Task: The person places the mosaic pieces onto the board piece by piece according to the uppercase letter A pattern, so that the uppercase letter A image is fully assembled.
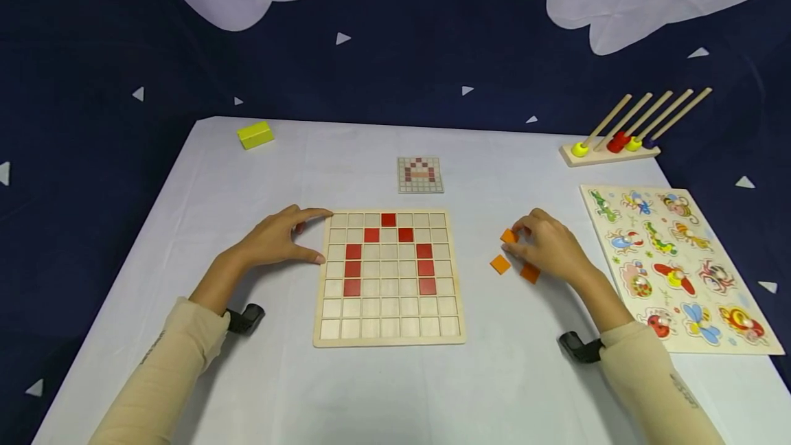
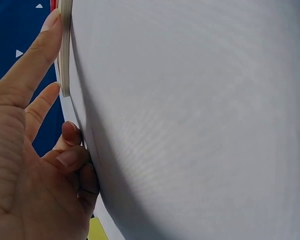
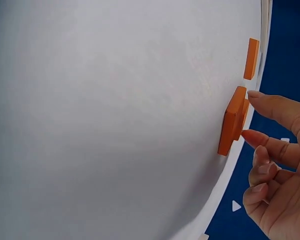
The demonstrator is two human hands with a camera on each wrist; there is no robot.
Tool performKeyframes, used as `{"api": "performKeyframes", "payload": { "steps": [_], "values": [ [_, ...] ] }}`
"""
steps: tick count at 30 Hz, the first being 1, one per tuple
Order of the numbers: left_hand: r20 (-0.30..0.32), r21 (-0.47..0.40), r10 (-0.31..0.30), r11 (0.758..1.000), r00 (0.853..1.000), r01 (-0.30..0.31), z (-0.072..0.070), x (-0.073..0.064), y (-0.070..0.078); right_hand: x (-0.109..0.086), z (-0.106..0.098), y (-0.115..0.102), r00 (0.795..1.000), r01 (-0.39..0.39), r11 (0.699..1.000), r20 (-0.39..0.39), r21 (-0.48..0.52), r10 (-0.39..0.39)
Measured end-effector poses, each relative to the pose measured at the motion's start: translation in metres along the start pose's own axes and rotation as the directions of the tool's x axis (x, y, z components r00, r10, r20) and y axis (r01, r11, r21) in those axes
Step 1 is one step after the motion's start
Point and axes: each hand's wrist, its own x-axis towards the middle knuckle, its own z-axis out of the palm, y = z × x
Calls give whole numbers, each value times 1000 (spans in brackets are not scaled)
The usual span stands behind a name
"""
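A wooden grid board (image 1: 389, 343) lies flat on the white table, several red square tiles (image 1: 388, 220) set in its cells in an arch shape. My left hand (image 1: 272, 235) rests at its left side, thumb on the edge and index finger at the top left corner, both stretched out; the other fingers are folded in the left wrist view. Right of the board, my right hand (image 1: 552, 244) pinches an orange tile (image 1: 508, 235) by its edges between thumb and index finger. Close by lie another orange tile (image 1: 500, 264) and one partly under the hand (image 1: 530, 272).
Behind the board lies a small pattern card (image 1: 420, 175). A yellow-green block (image 1: 255, 135) sits at the back left. On the right are a bead stand (image 1: 612, 155) with upright pegs and an insect picture board (image 1: 680, 270). A dark blue cloth hangs behind the table.
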Motion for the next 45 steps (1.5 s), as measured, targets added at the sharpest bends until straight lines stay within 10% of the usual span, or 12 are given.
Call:
{"api": "performKeyframes", "payload": {
  "steps": [16,45],
  "values": [
    [6,-3,-1,1000,1000,1,-1,-1,-1,7,-1,-7,996,-24,999,92,21,21],
    [1,-4,-1,1000,1000,1,0,1,-2,27,23,-130,917,325,939,204,110,-341]
  ]
}}
